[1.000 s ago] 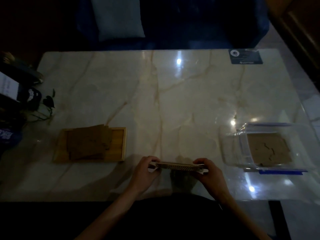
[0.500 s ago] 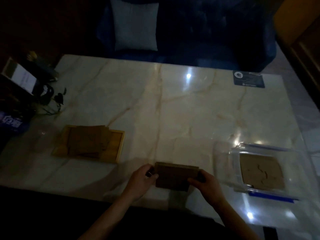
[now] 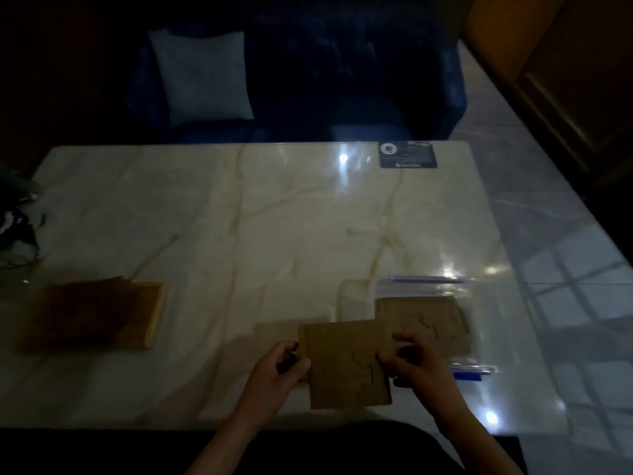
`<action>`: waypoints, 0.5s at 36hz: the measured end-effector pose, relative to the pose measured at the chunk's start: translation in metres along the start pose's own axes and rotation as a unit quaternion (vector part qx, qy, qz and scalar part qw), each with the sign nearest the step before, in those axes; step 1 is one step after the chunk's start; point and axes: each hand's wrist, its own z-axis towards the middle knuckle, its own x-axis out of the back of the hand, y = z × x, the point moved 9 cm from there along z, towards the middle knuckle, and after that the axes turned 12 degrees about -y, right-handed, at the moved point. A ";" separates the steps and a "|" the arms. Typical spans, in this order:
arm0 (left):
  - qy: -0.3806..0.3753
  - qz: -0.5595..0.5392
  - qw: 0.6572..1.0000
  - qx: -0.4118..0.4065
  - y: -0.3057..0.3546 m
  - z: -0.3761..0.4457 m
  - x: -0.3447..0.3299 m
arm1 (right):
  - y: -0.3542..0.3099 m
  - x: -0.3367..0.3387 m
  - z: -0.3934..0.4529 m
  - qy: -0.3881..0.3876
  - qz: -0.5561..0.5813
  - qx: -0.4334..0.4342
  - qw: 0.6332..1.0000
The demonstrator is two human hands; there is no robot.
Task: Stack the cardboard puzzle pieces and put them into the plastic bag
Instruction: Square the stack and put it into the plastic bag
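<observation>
both my hands, left [image 3: 277, 366] and right [image 3: 416, 363], grip the cardboard stack [image 3: 346, 363] just above the worktop [image 3: 274, 217], beside the plastic bag [image 3: 428, 317]; loose grip could fan the pieces out at the mouth.

Glossy marble table [image 3: 274, 217]; matt cardboard pieces [image 3: 346, 365]; clear shiny plastic bag [image 3: 428, 286]; wood tray [image 3: 154, 313].

A cardboard stack [image 3: 346, 365] is held at lower centre by the left hand [image 3: 274, 375] and right hand [image 3: 418, 368], beside the plastic bag [image 3: 431, 323] on the counter [image 3: 274, 217].
</observation>
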 end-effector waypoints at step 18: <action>0.069 0.037 0.997 0.017 0.063 0.070 -0.132 | 0.005 0.150 0.006 0.127 -0.037 0.003 0.991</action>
